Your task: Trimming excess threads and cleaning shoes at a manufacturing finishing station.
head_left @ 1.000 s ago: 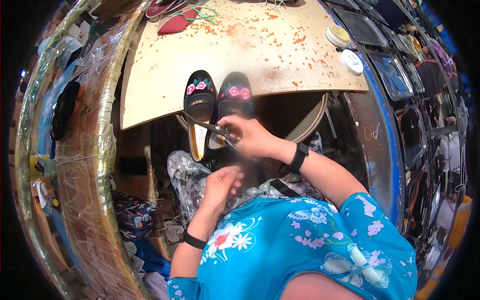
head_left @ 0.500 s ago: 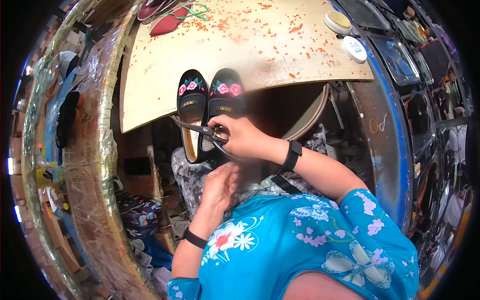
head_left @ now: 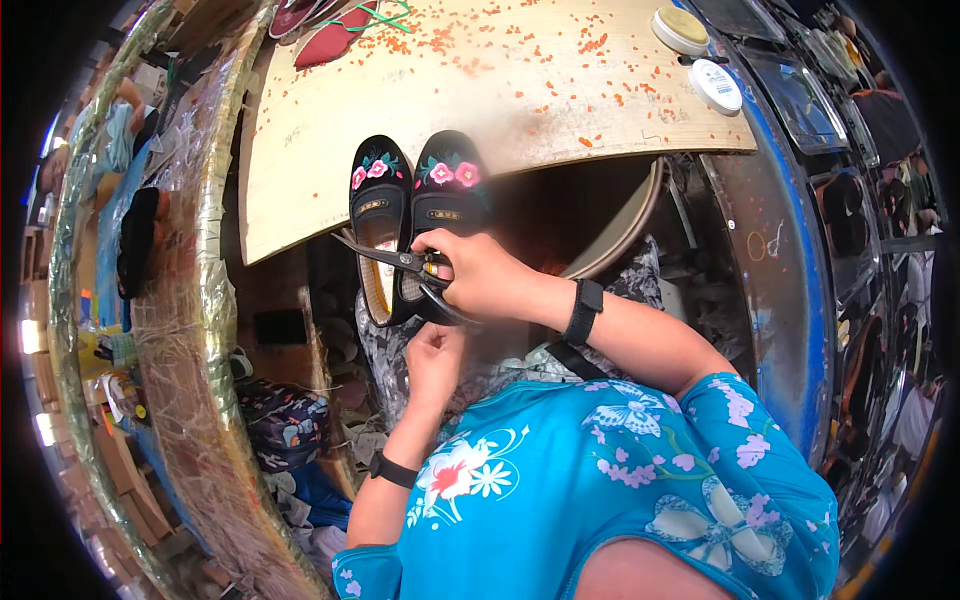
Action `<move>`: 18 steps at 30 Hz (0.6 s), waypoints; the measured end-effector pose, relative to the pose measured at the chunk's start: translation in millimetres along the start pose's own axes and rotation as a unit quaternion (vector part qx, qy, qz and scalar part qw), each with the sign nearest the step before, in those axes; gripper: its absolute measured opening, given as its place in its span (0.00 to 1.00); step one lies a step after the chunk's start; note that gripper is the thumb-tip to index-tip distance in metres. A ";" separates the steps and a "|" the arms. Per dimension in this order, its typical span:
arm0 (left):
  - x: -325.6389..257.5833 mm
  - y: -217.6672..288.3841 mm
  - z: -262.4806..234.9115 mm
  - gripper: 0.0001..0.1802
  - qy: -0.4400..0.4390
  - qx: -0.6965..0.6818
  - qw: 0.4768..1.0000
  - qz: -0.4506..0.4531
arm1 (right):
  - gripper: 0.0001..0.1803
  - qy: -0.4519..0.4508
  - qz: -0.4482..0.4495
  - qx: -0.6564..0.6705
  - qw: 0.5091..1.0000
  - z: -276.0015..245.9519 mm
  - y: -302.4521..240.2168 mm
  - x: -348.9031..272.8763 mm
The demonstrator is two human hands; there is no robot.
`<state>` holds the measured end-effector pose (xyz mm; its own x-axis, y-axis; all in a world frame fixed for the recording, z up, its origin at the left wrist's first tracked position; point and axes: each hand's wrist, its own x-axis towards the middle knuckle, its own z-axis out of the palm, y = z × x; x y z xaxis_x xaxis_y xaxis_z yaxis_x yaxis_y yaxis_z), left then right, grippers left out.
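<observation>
Two black cloth shoes with pink embroidered flowers, the left shoe (head_left: 378, 172) and the right shoe (head_left: 449, 174), lie side by side, toes on the near edge of the wooden tabletop and heels toward me. My right hand (head_left: 490, 275) grips black scissors (head_left: 408, 260) over the shoes' openings. Their blades point left across the left shoe, slightly apart. Close below the right shoe's heel, my left hand (head_left: 436, 360) is closed, fingertips pinched together. Whatever it may hold is too small to make out.
Orange scraps (head_left: 592, 44) litter the wooden tabletop (head_left: 330, 150). A yellowish round tin (head_left: 680, 31) and a white round lid (head_left: 715, 86) stand at its right. A red shoe piece (head_left: 335, 38) with green cord lies far left. A plastic-wrapped panel (head_left: 185, 300) rises on my left.
My left hand has risen slightly toward the right shoe's heel, and its fingers have curled in tighter. The scissors and my right hand stay nearly in place.
</observation>
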<state>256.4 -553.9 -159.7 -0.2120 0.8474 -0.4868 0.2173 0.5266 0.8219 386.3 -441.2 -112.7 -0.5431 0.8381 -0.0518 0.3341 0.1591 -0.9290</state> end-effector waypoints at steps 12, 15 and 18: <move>-4.3 21.0 -3.4 0.10 -0.072 -0.213 0.965 -0.139 | 0.28 0.001 0.003 -0.025 1.000 -2.6 -4.4 0.2; -0.2 10.7 -7.3 0.11 -0.104 -0.178 0.977 -0.053 | 0.28 -0.002 0.004 -0.025 1.000 -4.0 -3.8 0.6; 5.1 9.4 -17.1 0.10 -0.125 -0.065 0.990 -0.016 | 0.27 -0.020 0.004 -0.025 0.999 -3.8 -2.8 1.0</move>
<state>241.2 -545.7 -149.3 0.0290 0.8296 -0.5577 0.0854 0.5538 0.8282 387.7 -438.8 -108.8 -0.5695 0.8185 -0.0752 0.3766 0.1785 -0.9090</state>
